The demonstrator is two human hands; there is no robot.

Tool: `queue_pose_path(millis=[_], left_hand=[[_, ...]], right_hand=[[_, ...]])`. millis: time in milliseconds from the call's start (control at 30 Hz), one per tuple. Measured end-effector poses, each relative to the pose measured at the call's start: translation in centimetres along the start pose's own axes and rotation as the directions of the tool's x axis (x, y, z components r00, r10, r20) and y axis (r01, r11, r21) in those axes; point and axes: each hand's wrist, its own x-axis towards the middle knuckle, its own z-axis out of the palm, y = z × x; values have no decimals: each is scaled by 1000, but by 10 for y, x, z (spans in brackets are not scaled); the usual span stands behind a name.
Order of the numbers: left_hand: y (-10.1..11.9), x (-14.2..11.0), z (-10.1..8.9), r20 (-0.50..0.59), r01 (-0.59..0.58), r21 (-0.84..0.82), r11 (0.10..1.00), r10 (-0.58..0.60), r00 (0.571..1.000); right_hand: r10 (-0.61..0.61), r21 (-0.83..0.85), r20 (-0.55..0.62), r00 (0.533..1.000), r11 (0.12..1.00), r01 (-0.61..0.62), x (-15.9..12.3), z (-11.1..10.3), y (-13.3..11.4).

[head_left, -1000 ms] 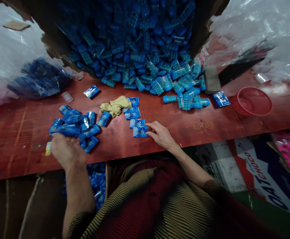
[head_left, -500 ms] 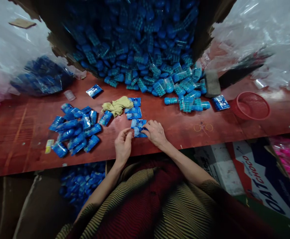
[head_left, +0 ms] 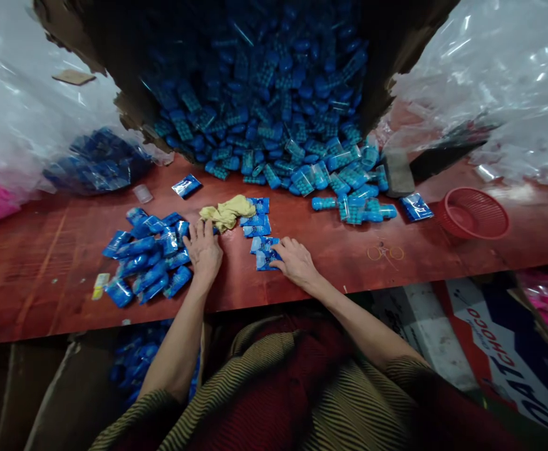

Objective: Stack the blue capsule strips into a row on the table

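My left hand [head_left: 204, 252] is open, fingers stretched, at the right edge of a pile of small shiny blue packets [head_left: 135, 264]. It partly covers a packet beside the yellow cloth [head_left: 229, 212]. My right hand [head_left: 297, 263] is closed, thumb and fingers at the right edge of flat blue packets [head_left: 263, 255] that overlap on the table. Farther back, more flat blue packets [head_left: 256, 224] lie in a short overlapping column that touches the cloth.
A torn cardboard box [head_left: 133, 103] spills blue-capped clear bottles [head_left: 302, 178] onto the red table [head_left: 339, 269]. At the right stand a red basket [head_left: 475, 214] and a blue packet [head_left: 416, 207]. Rubber bands [head_left: 384, 252] lie near the front. Clear plastic bags flank the box.
My left hand has left the flat packets and moved left to the pile, its fingers spreading. My right hand stays at the flat packets. The view has shifted slightly.
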Motion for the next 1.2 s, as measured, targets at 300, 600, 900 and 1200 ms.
queue_pose_path(millis=[300, 600, 900, 1200], left_hand=[[37, -46, -9, -73, -215, -226, 950, 203, 976], [48, -83, 3, 108, -287, -78, 955, 295, 949], [48, 36, 14, 106, -233, 73, 970, 225, 969], [61, 58, 12, 118, -145, 17, 989, 142, 983]], right_hand=[[48, 49, -40, 998, 998, -46, -4, 4, -4], [33, -53, -1, 999, 998, -33, -13, -2, -8], [-114, -18, 36, 993, 993, 115, 88, -4, -1], [-85, 55, 143, 986, 995, 78, 117, -13, 10]])
